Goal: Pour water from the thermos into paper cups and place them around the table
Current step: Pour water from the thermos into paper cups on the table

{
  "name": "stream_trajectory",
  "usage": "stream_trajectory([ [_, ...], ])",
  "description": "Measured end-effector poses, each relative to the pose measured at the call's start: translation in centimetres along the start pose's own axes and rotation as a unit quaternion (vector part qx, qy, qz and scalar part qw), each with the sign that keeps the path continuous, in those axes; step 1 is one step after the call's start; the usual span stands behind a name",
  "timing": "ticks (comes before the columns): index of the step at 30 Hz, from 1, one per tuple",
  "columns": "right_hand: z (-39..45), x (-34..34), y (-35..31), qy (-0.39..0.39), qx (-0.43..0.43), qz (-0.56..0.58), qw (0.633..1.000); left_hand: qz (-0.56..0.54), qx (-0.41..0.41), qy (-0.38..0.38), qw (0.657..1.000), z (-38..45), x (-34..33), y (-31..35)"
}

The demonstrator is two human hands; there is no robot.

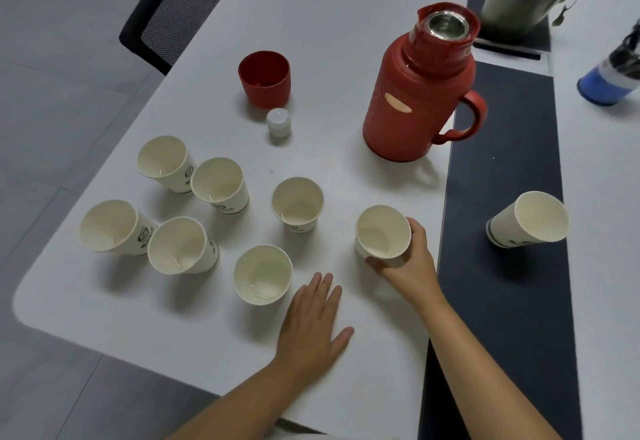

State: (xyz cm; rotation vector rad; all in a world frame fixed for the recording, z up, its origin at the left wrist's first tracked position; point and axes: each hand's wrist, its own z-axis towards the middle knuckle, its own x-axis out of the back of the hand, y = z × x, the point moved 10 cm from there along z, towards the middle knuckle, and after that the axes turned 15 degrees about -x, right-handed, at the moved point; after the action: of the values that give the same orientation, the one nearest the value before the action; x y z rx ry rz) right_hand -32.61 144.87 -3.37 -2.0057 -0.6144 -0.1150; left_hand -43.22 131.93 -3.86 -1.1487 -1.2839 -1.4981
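Six paper cups (194,212) sit bunched on the white table (311,6), all left of the red thermos (417,93) and nearer the person. Left hand (313,323) lies flat on the table, fingers straight, gripping nothing, just beside the nearest cup (262,274). The thermos lid (265,77) and a small white stopper (278,121) stand left of the thermos, which is upright with its mouth uncovered. Right hand (410,259) has its grip wrapped round a seventh cup (381,230), in front of the thermos. One more cup (530,219) stands right of it on the dark strip (502,148).
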Motion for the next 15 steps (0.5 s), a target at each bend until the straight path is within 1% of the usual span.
stream_trajectory([
  [3, -0.4, 0.9, 0.2, -0.008, 0.011, -0.010, 1.000, 0.010, -0.016, 0.062, 0.998, 0.4, 2.0, 0.9],
  [6, -1.0, 2.8, 0.0, -0.013, 0.041, -0.016, 0.999, -0.086, 0.014, 0.112, 0.990, 1.5, 3.8, 1.2],
  [8, -1.2, 4.5, 0.2, 0.008, 0.048, -0.008, 0.999, -0.184, 0.048, 0.170, 0.967, 2.7, 6.0, 1.0],
  [10, -1.0, 6.4, -0.2, 0.058, 0.056, 0.007, 0.997, -0.303, 0.088, 0.207, 0.926, 4.7, 7.9, 0.6],
  [11, -0.7, 7.3, -0.4, 0.085, 0.058, 0.018, 0.995, -0.337, 0.094, 0.226, 0.909, 6.0, 8.9, 0.4],
  [13, 0.5, 8.9, -1.8, 0.129, 0.064, 0.046, 0.989, -0.365, 0.094, 0.260, 0.889, 9.1, 10.8, -0.3],
  [15, 2.1, 10.0, -3.8, 0.158, 0.070, 0.061, 0.983, -0.373, 0.109, 0.264, 0.883, 12.6, 11.7, -1.7],
])
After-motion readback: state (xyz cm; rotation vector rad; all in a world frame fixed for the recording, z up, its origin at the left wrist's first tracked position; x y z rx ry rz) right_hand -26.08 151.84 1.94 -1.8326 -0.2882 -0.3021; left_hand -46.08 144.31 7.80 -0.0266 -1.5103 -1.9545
